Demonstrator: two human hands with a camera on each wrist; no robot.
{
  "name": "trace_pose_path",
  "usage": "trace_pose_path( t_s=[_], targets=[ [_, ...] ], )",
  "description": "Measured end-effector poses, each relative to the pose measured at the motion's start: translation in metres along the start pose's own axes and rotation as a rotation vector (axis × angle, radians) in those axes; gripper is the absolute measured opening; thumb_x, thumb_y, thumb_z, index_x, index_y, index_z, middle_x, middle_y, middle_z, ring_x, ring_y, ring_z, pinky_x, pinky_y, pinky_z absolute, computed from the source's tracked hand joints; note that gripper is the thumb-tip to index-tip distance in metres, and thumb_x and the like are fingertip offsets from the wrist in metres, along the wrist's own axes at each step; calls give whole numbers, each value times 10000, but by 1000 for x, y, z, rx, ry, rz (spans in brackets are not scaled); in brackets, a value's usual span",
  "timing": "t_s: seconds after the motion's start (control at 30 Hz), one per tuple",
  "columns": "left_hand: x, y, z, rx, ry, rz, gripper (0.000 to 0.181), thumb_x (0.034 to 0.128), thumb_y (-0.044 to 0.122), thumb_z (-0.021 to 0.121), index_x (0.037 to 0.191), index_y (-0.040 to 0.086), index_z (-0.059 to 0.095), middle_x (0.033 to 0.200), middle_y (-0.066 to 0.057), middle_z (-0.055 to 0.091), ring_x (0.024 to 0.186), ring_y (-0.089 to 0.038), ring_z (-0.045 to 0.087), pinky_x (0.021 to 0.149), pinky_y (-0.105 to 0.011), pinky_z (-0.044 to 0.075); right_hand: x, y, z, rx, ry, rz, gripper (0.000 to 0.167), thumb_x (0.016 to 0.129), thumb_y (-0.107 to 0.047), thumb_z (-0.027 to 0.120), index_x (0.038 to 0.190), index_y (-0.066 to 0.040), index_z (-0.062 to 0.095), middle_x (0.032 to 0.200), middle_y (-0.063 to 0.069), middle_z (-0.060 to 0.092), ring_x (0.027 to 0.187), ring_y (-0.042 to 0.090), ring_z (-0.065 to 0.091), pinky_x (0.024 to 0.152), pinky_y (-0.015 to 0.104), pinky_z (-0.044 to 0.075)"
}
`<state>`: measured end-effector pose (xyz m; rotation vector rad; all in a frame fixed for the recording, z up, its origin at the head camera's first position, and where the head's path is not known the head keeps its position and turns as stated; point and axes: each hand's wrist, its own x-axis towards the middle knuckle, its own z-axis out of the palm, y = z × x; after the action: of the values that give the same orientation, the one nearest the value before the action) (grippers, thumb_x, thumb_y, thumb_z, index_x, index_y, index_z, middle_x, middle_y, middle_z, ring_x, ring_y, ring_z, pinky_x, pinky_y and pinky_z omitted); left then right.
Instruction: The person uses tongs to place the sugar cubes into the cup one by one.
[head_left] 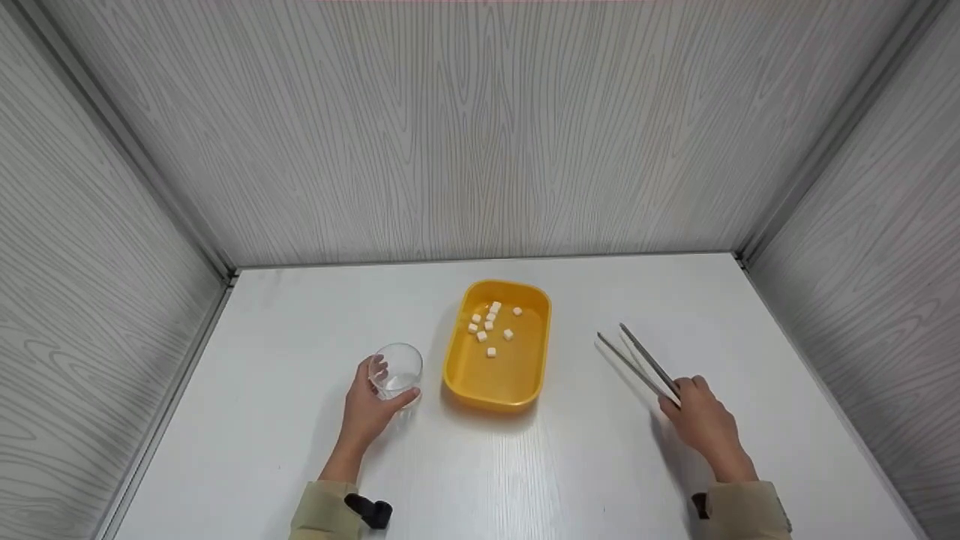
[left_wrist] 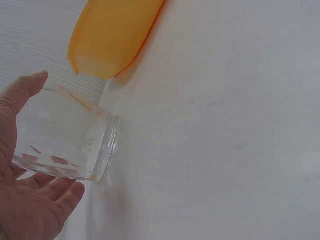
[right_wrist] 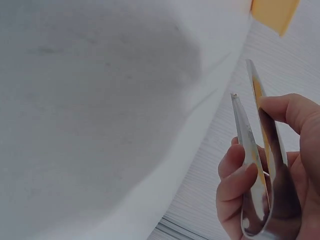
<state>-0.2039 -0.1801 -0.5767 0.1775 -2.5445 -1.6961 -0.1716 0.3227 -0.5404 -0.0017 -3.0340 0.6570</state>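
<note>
My left hand (head_left: 367, 411) grips a clear glass (head_left: 397, 367) from its left side, left of the yellow tray (head_left: 491, 394). In the left wrist view the thumb and fingers of that hand (left_wrist: 27, 200) lie around the glass (left_wrist: 65, 132), which looks empty. Several small white cubes (head_left: 491, 352) lie in the tray, mostly in its far half. On the right, my right hand (head_left: 703, 424) holds metal tongs (head_left: 649, 360), their tips apart and pointing to the upper left. The right wrist view shows fingers and thumb of this hand (right_wrist: 295, 145) on both arms of the tongs (right_wrist: 280, 185), nothing between the tips.
The white tabletop (head_left: 570, 472) is enclosed by a wood-grain back panel (head_left: 480, 135) and side panels at left (head_left: 82, 285) and right (head_left: 885, 285). The tray stands between the two hands, near the table's middle.
</note>
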Motion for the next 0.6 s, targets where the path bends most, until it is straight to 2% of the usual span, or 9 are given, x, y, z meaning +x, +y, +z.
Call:
trace_pose_path(
  t_s=[0.23, 0.43, 0.6],
  targets=[
    [-2, 1, 1, 17, -14, -17, 917, 697, 310, 895, 1401, 64, 361, 1454, -144, 450, 1356, -344, 404, 1114, -515, 332, 1, -7, -9, 16, 2, -5, 307, 951, -167, 593, 1111, 95, 578, 782, 67, 553, 637, 202, 518, 501, 376, 452],
    [-4, -1, 1, -25, -18, 8, 912, 693, 282, 901, 1388, 53, 358, 1438, -126, 482, 1363, -326, 398, 1129, -511, 307, 2, -20, -17, 44, -12, -11, 383, 958, -185, 575, 1192, 118, 554, 729, 58, 575, 595, 190, 508, 483, 352, 438],
    [-5, -1, 2, -23, -28, 16, 964, 684, 287, 906, 1426, 58, 335, 1427, -133, 498, 1353, -330, 412, 1128, -519, 304, 2, -32, -20, 97, 24, -28, 382, 965, -250, 607, 1145, 86, 587, 666, 20, 542, 559, 168, 483, 473, 326, 410]
  ],
)
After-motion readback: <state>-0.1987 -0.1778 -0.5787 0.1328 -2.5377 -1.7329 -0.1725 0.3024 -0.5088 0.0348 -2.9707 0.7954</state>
